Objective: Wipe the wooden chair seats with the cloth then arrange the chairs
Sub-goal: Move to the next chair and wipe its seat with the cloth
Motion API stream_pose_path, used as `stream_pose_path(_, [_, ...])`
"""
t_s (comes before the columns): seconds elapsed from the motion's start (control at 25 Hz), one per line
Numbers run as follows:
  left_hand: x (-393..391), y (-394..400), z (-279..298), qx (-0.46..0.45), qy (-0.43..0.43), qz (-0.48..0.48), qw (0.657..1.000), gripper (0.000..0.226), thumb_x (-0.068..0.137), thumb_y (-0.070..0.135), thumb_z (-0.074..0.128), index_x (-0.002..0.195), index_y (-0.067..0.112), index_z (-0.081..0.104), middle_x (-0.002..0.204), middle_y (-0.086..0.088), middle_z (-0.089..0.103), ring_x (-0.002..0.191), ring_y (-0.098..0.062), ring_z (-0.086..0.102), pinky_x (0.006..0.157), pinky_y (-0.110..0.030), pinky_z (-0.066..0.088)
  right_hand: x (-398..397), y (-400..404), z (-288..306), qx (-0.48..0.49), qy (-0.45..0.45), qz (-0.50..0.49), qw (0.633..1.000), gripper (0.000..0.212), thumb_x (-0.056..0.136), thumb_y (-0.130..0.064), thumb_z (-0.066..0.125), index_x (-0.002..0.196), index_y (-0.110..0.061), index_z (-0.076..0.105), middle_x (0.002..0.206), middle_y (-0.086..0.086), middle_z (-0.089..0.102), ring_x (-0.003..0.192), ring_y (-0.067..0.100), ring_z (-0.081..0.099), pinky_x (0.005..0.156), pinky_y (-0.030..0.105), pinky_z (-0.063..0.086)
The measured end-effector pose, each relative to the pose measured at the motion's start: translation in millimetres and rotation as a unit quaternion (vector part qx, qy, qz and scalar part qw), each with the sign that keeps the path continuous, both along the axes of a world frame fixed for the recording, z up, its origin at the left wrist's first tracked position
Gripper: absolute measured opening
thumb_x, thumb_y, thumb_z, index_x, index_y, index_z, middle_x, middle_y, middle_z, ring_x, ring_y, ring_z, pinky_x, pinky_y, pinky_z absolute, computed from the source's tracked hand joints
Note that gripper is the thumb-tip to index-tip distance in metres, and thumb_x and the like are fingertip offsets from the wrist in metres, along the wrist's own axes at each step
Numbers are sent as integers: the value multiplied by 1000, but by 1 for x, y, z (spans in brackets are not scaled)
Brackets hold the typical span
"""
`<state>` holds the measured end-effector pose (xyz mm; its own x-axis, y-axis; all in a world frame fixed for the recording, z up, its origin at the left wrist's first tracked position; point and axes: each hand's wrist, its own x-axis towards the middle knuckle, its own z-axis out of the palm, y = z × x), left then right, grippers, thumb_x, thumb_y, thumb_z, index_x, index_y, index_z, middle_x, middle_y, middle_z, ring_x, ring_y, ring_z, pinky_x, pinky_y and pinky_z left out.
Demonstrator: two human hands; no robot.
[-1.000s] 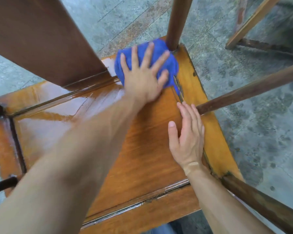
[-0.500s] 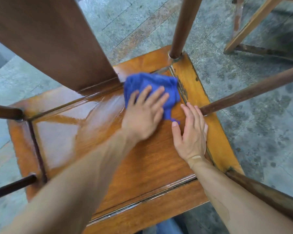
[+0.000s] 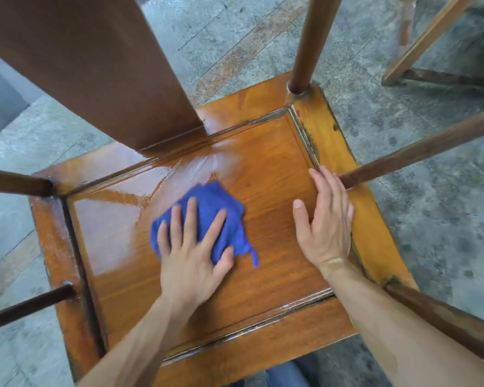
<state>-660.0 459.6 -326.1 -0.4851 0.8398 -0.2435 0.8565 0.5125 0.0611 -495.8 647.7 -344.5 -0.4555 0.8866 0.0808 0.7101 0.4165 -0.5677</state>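
**Wiping seat panel, mid-pass**

Pressing the bunched blue cloth flat under the left hand, fingers spread, nothing pinched; cloth sits mid-panel on the glossy orange-brown wooden chair seat. Right hand lies open, palm down, at the right rim, probably steadying the chair. Wet sheen lies on the far-left part of the panel; near side looks dry, likely unwiped.

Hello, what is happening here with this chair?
A person is wiping a wooden chair seat. The left hand lies flat on a crumpled blue cloth, pressing it onto the middle of the seat panel. The right hand rests open on the seat by its right edge, holding nothing. A wet sheen covers the left and rear part of the panel. Part of another chair stands on the floor behind.
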Motion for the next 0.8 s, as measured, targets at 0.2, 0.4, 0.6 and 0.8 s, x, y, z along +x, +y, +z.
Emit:
stream_pose_path(0.2, [-25, 192, -17, 76, -28, -165, 983, 67, 91, 56, 39, 151, 29, 41, 163, -11, 30, 150, -37, 27, 122, -49, 15, 0, -2, 1, -2, 22, -11, 1000, 61, 96, -48, 41, 149, -17, 41, 157, 5, 38, 145, 25, 37, 112, 49, 35])
stream_pose_path(0.4, [14, 296, -6, 12, -60, -357, 932, 80, 82, 58, 15, 153, 30, 36, 162, -3, 33, 152, -26, 22, 123, -44, 5, 2, -1, -2, -7, 31, -34, 999, 64, 96, -46, 45, 151, -16, 32, 159, 15, 31, 140, 33, 42, 102, 46, 39])
stream_pose_path(0.6, [8, 296, -3, 15, -41, -390, 920, 80, 82, 53, 7, 150, 32, 41, 159, 3, 38, 150, -22, 26, 125, -44, 5, 3, -1, -2, 19, 48, -21, 998, 63, 97, -46, 43, 150, -13, 35, 159, 14, 31, 142, 31, 39, 101, 47, 41])
stream_pose_path(0.8, [-52, 178, -10, 68, -53, -204, 975, 69, 89, 45, 19, 156, 35, 26, 167, 3, 18, 154, -23, 16, 123, -40, 7, 2, 0, -3, 28, -3, -5, 1000, 60, 96, -47, 43, 149, -18, 39, 159, 9, 34, 143, 29, 39, 110, 45, 34])
